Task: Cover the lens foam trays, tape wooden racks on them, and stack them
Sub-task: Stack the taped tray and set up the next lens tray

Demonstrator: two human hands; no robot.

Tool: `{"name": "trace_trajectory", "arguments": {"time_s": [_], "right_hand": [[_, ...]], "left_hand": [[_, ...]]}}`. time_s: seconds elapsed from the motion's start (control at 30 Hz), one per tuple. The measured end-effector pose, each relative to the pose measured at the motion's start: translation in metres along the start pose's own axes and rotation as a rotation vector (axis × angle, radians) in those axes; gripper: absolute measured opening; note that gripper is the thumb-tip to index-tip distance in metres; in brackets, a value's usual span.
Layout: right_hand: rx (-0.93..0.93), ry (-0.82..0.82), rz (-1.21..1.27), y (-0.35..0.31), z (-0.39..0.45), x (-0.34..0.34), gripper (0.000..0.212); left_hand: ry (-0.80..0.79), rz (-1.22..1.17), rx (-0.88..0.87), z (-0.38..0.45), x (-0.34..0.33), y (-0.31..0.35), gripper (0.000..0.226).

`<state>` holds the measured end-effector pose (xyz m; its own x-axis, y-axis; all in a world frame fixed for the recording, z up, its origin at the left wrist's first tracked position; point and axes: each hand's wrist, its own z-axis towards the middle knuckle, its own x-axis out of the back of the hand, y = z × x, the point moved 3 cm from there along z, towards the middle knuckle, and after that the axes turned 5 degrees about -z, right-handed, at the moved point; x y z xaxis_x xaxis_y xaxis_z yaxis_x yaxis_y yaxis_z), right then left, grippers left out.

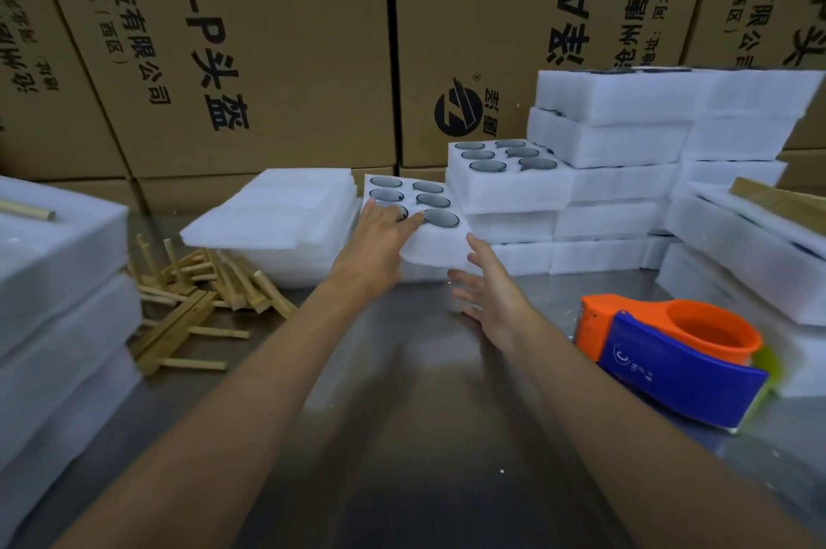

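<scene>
Left hand (385,221) rests flat, fingers straight, on uncovered lens tray (413,213); right hand (491,284) open below its corner. Lift level, support underneath so lenses stay seated.

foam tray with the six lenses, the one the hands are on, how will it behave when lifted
The foam tray is probably light for its bulk, being white foam. It looks thick enough to hold its shape, though soft. The lenses sit uncovered in open pockets, so tilting may spill them. The left hand rests flat on top; the right hand reaches under its near edge.

Likely warehouse packing station — stacked printed cartons (268,56) behind steel bench (402,414), tape dispenser (670,352).
</scene>
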<state>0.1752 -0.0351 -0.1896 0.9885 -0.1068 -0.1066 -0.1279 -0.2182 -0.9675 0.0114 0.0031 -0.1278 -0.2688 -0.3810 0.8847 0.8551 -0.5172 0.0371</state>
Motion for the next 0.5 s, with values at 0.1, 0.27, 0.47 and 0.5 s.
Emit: {"name": "trace_trajectory", "arguments": {"time_s": [0.1,0.27,0.47,0.5], "right_hand": [[0.014,-0.031,-0.04,-0.01,-0.001,0.0,0.049],[0.025,-0.078,-0.087,-0.015,-0.004,-0.007,0.044],[0.032,-0.144,-0.051,-0.021,-0.012,-0.017,0.052],[0.034,-0.152,-0.041,-0.024,-0.015,-0.018,0.051]], "left_hand": [[0.025,0.002,-0.051,-0.004,0.007,-0.002,0.075],[0.051,0.058,-0.117,-0.004,0.02,-0.003,0.075],[0.092,0.132,-0.131,-0.006,0.038,-0.005,0.072],[0.11,0.146,-0.134,-0.008,0.043,-0.004,0.071]]}}
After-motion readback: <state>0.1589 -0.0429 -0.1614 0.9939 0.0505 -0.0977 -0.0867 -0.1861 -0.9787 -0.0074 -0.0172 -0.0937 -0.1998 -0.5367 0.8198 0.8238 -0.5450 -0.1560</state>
